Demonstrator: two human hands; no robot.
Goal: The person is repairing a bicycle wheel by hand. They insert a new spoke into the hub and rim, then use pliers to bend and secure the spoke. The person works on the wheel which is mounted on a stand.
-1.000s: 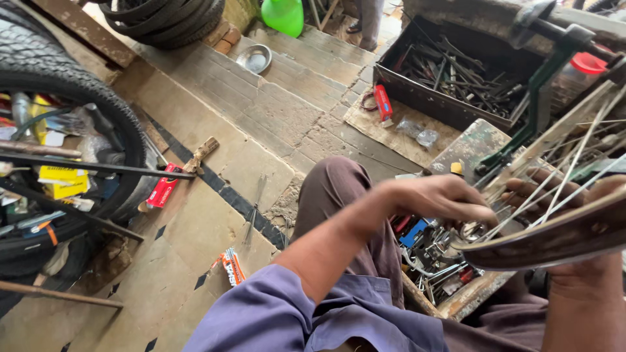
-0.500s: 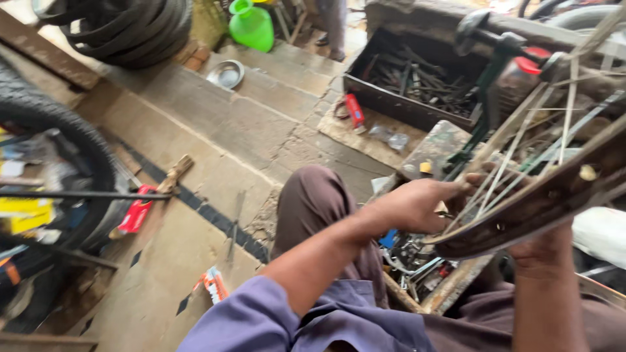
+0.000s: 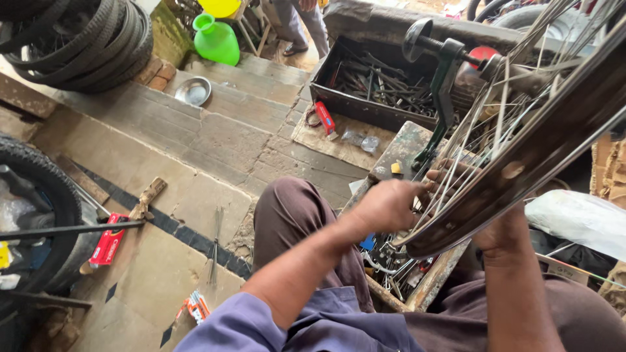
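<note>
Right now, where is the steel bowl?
In the head view the steel bowl sits on the wooden step at upper left, just below the green plastic jug and right of the stacked tyres, far from both hands.

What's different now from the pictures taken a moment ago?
The wheel rim has tipped up steeply toward the upper right. The left hand has moved in from the rim's edge to the spokes, fingers among them. The right hand stays under the rim, holding it. The view has swung, but the tool box, steel bowl and green jug lie where they were.
</note>
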